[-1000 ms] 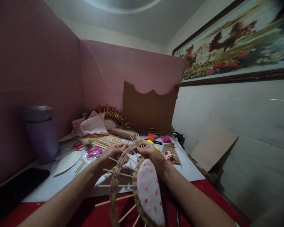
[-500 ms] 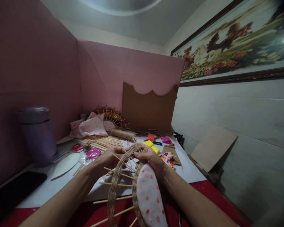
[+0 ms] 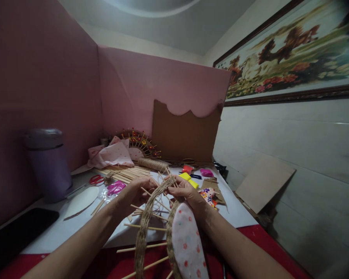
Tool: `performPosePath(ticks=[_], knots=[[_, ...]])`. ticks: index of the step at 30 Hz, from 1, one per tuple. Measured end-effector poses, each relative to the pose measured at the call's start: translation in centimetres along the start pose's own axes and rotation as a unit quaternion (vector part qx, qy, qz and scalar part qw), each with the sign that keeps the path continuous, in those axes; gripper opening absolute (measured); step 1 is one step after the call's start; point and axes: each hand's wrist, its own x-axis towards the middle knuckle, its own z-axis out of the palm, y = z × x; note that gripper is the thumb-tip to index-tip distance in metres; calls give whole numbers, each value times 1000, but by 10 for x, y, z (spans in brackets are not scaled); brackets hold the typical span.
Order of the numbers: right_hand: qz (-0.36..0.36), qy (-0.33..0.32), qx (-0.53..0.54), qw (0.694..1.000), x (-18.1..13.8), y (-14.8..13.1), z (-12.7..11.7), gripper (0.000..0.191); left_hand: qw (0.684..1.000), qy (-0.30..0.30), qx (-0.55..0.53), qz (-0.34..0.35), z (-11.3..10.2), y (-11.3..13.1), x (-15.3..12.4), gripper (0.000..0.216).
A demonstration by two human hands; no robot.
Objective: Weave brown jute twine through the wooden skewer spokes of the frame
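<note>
Both my hands hold a round craft piece [image 3: 151,224] made of jute twine woven over radiating wooden sticks, with a white padded centre [image 3: 189,244] dotted in red. My left hand [image 3: 135,193] grips the outer twine ring on its left side, fingers curled. My right hand [image 3: 186,192] pinches the top of the ring where several stick ends [image 3: 168,174] poke out. The piece stands almost on edge above the white table [image 3: 75,224].
On the table lie a bundle of sticks [image 3: 125,173], a twine spool [image 3: 152,164], red scissors [image 3: 96,179], pink packets [image 3: 115,187], yellow and red clay blocks [image 3: 189,178], patterned cloth [image 3: 110,155] and a finished fan piece [image 3: 138,143]. A purple tumbler [image 3: 48,162] and black phone [image 3: 17,232] sit left. Cardboard [image 3: 186,131] leans behind.
The view has shifted slightly. My hands stay on the top of the ring, and the woven piece has tilted a little between them.
</note>
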Motion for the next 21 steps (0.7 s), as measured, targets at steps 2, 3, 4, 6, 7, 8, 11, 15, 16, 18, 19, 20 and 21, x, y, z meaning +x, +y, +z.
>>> performPosePath(ticks=[2, 3, 4, 6, 7, 8, 11, 15, 16, 18, 19, 20, 21], knots=[[-6, 2, 3, 1000, 1, 0, 0, 34, 1000, -5, -7, -8, -1, 1, 0, 15], [-5, 2, 2, 1000, 1, 1, -1, 34, 1000, -10, -8, -10, -2, 1, 0, 17], [-3, 2, 1, 1000, 1, 1, -1, 34, 1000, -14, -3, -7, -3, 2, 1, 18], [1, 3, -4, 1000, 2, 0, -3, 35, 999, -23, 24, 7, -6, 3, 3, 19], [1, 5, -8, 1000, 2, 0, -3, 35, 998, -26, 47, 15, -8, 3, 5, 20], [0, 7, -13, 1000, 3, 0, -3, 36, 997, -27, 70, 22, -10, 4, 6, 21], [-7, 13, -24, 1000, 3, 0, -4, 35, 993, -21, 115, 29, -13, 4, 8, 24], [-4, 15, -26, 1000, 4, 0, -4, 35, 990, 8, 138, 17, -13, 2, 9, 26], [-5, 16, -25, 1000, 5, 0, -5, 36, 989, 19, 144, 16, -12, 2, 9, 28], [-6, 19, -22, 1000, 5, 0, -5, 37, 987, 36, 156, 23, -11, 2, 9, 31], [-4, 20, -20, 1000, 5, 0, -5, 37, 986, 38, 159, 31, -10, 3, 9, 32], [-2, 21, -18, 1000, 5, 0, -4, 38, 985, 36, 163, 42, -9, 5, 8, 32], [-1, 23, -17, 1000, 5, 0, -4, 38, 984, 31, 169, 53, -8, 7, 8, 31]])
